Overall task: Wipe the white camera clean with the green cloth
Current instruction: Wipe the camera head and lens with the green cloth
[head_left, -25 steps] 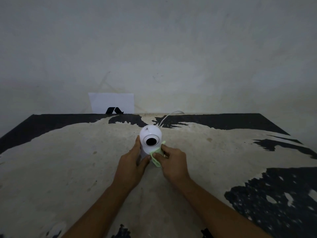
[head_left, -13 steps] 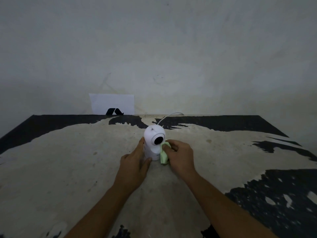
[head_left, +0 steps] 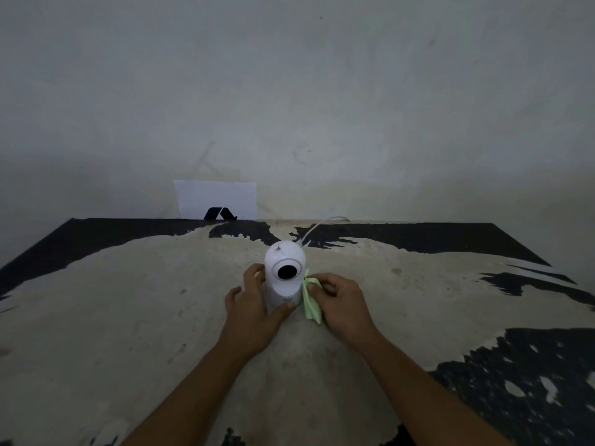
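Observation:
The white camera (head_left: 284, 278) stands upright in the middle of the table, its dark round lens facing me. My left hand (head_left: 251, 313) wraps around its base from the left, thumb across the front and fingers behind. My right hand (head_left: 339, 304) pinches the green cloth (head_left: 310, 304), which hangs against the camera's right side. A white cable (head_left: 318, 227) runs from the back of the camera toward the wall.
The table (head_left: 128, 317) has a worn cream and black surface and ends at a grey wall. A white card (head_left: 215, 199) with a black mark leans against the wall at the back left.
The camera has turned back so its lens faces me. My right hand and the cloth have shifted a little to the right side of the body, the cloth now hanging lower.

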The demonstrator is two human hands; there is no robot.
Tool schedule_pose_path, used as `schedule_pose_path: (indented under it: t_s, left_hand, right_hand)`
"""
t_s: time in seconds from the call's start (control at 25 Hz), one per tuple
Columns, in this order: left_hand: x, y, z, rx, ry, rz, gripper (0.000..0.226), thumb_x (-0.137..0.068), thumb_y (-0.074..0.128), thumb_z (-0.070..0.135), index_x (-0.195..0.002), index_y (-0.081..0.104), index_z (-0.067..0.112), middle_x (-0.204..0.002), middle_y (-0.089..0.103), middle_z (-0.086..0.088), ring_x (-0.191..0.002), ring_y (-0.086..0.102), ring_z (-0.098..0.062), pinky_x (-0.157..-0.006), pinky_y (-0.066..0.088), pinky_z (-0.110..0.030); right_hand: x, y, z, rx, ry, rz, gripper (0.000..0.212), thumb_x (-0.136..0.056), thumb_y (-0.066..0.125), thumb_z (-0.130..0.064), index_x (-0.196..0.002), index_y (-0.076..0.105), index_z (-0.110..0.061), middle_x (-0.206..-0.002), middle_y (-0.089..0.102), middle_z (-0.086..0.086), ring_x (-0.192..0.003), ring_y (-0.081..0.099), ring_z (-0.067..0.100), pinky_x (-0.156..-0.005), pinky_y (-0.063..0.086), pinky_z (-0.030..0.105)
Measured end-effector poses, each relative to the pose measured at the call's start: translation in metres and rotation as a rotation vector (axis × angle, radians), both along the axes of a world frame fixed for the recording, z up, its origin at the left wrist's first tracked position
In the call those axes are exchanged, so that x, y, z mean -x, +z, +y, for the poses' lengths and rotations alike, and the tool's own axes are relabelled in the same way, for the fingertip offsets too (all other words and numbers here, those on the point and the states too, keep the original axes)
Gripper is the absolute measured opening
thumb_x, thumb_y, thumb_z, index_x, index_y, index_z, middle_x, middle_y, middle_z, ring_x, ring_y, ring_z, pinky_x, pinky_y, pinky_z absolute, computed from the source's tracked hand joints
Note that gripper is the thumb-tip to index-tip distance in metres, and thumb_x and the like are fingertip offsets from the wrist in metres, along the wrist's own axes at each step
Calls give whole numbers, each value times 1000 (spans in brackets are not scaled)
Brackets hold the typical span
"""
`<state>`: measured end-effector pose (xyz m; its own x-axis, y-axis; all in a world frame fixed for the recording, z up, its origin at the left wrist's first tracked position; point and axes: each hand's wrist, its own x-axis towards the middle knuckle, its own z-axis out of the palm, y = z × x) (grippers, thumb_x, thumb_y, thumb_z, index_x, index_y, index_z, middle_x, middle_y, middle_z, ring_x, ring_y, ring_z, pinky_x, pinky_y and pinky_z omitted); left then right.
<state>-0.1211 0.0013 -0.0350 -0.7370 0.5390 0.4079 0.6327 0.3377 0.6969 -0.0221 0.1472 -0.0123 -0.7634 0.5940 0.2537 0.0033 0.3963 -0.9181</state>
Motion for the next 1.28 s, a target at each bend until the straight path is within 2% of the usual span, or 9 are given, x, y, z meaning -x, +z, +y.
schedule_pose_path:
  t_s: [0.24,0.4,0.56,0.72,0.84,0.96,1.04,1.16,1.28]
  left_hand:
    - [0,0,-5,-15,13,-52,71,-71,67,59,-124,21,52,-114,44,21,-103,37,-3,-94,23,-29]
    - [-5,6,-7,-137,-74,-178,71,-74,74,43,-128,29,44,-121,44,25,-102,45,12,-80,35,-7]
    - [-8,8,-11,-214,-65,-181,67,-77,75,33,-130,34,36,-122,47,20,-107,47,7,-88,41,-16]
    - [-8,9,-12,-199,-54,-188,70,-77,74,35,-136,36,28,-130,50,11,-113,50,-5,-90,44,-22]
    - [-7,7,-12,-192,-57,-197,70,-77,74,37,-136,36,29,-130,49,13,-114,51,-6,-88,43,-16]
    - [-5,6,-12,-194,-48,-209,72,-77,74,36,-138,36,26,-135,51,6,-117,51,-10,-96,47,-29]
    - [-6,7,-12,-202,-56,-214,72,-78,74,33,-138,37,25,-136,51,5,-117,51,-9,-95,46,-26]
    - [-8,10,-13,-214,-72,-226,72,-78,75,33,-138,36,26,-134,51,9,-116,51,-5,-90,42,-14]
    - [-9,12,-13,-214,-75,-224,71,-79,74,30,-138,37,24,-134,51,6,-116,51,-7,-94,44,-21]
  right_hand:
    - [0,9,-1,-30,-107,7,16,-82,71,-20,-97,74,-20,-92,75,-6,-81,67,0,-78,55,22]
    - [12,27,-4,-53,-172,64,22,-82,70,-20,-105,72,-18,-94,72,-8,-81,65,-1,-75,51,12]
    - [18,33,-13,-16,-129,132,25,-89,62,-19,-113,67,-19,-98,67,-14,-86,62,-10,-74,48,4]
    - [11,20,-16,-1,-48,38,29,-93,54,-13,-120,63,-20,-112,67,-7,-100,62,5,-89,49,20]
    - [10,25,-15,-16,-53,39,30,-94,52,-12,-122,62,-17,-120,67,-2,-107,62,11,-96,51,30]
    - [12,41,-16,-155,-35,108,31,-95,50,-15,-123,62,-20,-118,65,-9,-105,58,1,-90,45,9]
    - [14,44,-20,-218,-10,110,31,-96,48,-15,-123,61,-21,-115,62,-15,-104,56,-3,-85,41,0]
    - [14,40,-20,-146,-68,43,30,-97,46,-16,-122,61,-22,-115,64,-10,-103,58,5,-81,42,5]
    - [19,48,-16,-152,-122,-14,28,-97,44,-14,-116,63,-20,-112,67,0,-95,58,7,-77,41,10]
